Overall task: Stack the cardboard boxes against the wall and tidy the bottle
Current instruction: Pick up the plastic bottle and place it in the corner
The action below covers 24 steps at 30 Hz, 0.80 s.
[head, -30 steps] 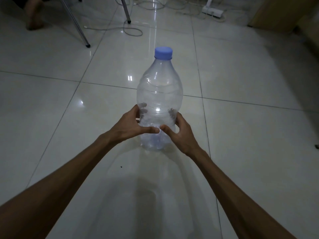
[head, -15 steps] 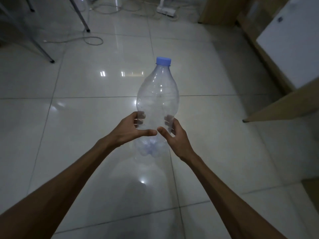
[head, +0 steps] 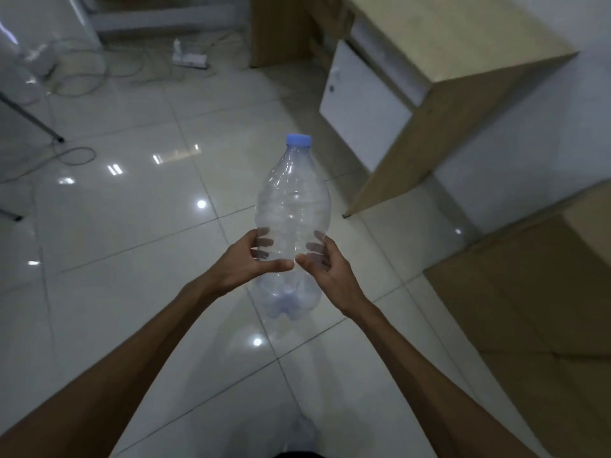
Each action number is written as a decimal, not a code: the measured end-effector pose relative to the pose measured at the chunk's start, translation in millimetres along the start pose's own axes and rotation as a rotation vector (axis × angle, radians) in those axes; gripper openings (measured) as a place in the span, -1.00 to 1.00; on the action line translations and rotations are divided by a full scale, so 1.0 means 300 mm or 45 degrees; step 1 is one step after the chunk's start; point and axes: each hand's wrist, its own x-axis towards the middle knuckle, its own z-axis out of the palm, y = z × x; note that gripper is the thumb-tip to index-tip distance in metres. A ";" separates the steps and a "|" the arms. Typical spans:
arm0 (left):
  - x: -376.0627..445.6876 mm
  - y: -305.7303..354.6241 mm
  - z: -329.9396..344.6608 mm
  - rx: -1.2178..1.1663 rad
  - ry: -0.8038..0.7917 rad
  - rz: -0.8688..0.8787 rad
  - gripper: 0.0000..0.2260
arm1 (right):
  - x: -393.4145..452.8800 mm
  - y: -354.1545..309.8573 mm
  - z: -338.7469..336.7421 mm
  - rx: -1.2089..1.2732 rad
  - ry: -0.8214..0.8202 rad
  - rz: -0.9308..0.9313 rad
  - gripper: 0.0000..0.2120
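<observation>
Basically weightless: empty bottle (head: 292, 213) held upright over floor (head: 132, 259), left hand (head: 244, 264) and right hand (head: 325, 271) curled round lower body. Thin, crushable, slick; best gripped lightly there.

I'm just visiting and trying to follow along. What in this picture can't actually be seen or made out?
Head view only:
- cardboard box: cut off by the right and bottom edges, so its full size is hidden.
- Fingers of the left hand and right hand: behind the bottle, seen only blurred through the plastic.
- power strip: too small and dim to tell what is plugged in.
- desk: cut off by the top edge.
</observation>
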 end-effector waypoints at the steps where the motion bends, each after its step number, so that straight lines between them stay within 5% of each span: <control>1: -0.006 0.062 0.017 -0.005 -0.028 -0.001 0.12 | -0.023 -0.036 -0.045 0.008 0.013 0.012 -0.25; 12: 0.089 0.731 0.318 0.081 -0.314 0.030 0.01 | -0.205 -0.368 -0.626 0.134 0.241 0.096 -0.24; 19: 0.237 1.002 0.526 0.202 -0.498 0.101 -0.01 | -0.206 -0.416 -0.930 0.108 0.362 0.156 -0.20; 24: 0.434 1.070 0.626 0.291 -0.636 0.153 -0.20 | -0.130 -0.404 -1.090 0.130 0.453 0.197 -0.18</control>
